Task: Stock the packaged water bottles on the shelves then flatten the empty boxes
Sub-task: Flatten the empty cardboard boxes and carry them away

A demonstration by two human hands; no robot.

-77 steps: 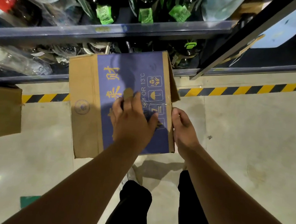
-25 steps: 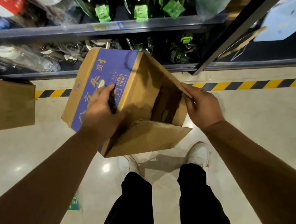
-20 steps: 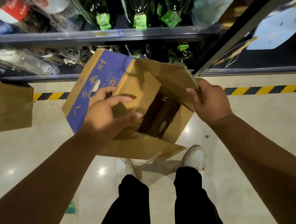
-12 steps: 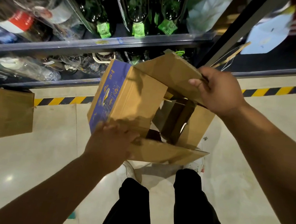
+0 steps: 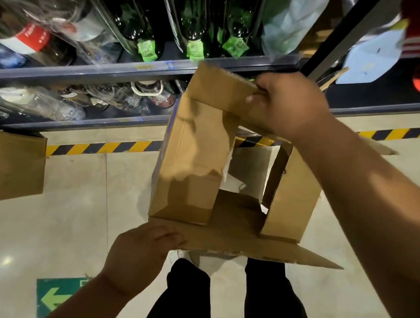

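Right hand [image 5: 284, 104], upper centre of the frame, is closed around the far flap [image 5: 221, 92] of the cardboard box [image 5: 191, 157], fingers curled over its raw edge. Left hand [image 5: 139, 252], lower centre, pinches the left end of the near flap [image 5: 246, 245], fingers on top; the thumb is hidden. The box hangs in the air between both hands at mid-frame, above the floor [image 5: 70, 196] and the person's legs, in front of the shelves [image 5: 109, 70]. It is empty, and pale tile shows through its middle, so both ends appear to be open. Judgement: the step in hand is flattening. To do it well, leave all four flaps folded outward, then press two diagonally opposite corners toward each other so the sleeve collapses along its existing creases rather than buckling a panel. Pulling on the flaps alone risks tearing them. Glass bottles [image 5: 193, 14] stand on the shelf just beyond the right hand, so the collapse is best directed down and toward the body. A second box [image 5: 3, 165] at the left edge appears to await the same treatment.
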